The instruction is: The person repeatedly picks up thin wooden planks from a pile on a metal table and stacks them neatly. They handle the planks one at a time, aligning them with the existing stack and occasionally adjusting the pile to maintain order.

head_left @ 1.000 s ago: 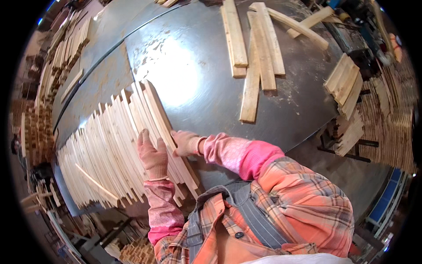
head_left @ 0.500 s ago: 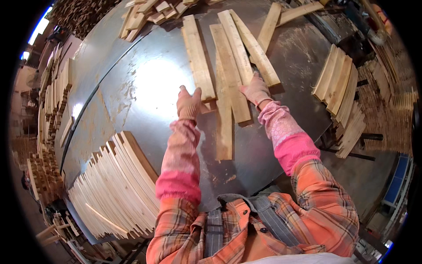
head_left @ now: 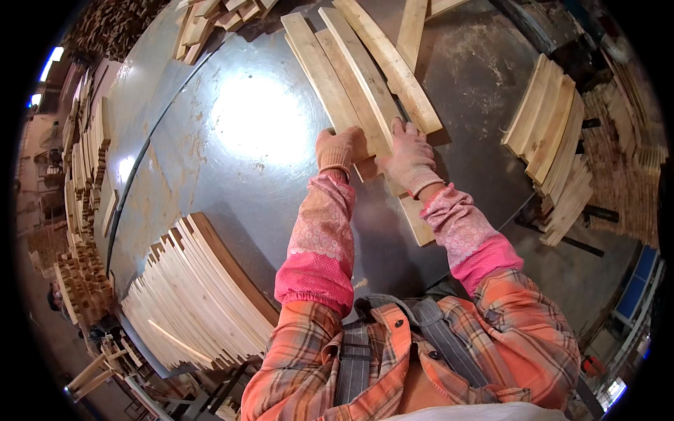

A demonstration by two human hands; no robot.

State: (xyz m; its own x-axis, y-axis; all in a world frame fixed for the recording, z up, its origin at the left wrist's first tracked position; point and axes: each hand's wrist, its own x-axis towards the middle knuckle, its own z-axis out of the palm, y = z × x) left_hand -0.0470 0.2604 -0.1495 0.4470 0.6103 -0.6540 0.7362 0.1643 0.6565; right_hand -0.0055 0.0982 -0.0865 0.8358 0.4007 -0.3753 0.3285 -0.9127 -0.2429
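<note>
My gloved left hand (head_left: 339, 149) is closed around the near end of a pale wooden board (head_left: 316, 70) on the metal table. Beside it, my gloved right hand (head_left: 411, 160) grips the near end of a second wooden board (head_left: 358, 70), thumb toward the left hand. Between these two, partly covered, runs another board (head_left: 344, 67). A board end (head_left: 419, 224) sticks out toward me below my right hand. A separate board (head_left: 393, 59) lies just right of the group, its near end by my right fingers. My palms hide the gripped ends.
Many narrow boards stand in a row (head_left: 200, 288) at the table's near left. A stack of short boards (head_left: 544, 119) sits at the right edge. Loose wood pieces (head_left: 217, 21) lie at the far left of the metal table (head_left: 232, 175). A dark seam (head_left: 140, 161) crosses the tabletop.
My left hand has moved right and closed on the left board's end. The boards between my hands now lie closer together, and my hands are nearer each other. The view has shifted slightly.
</note>
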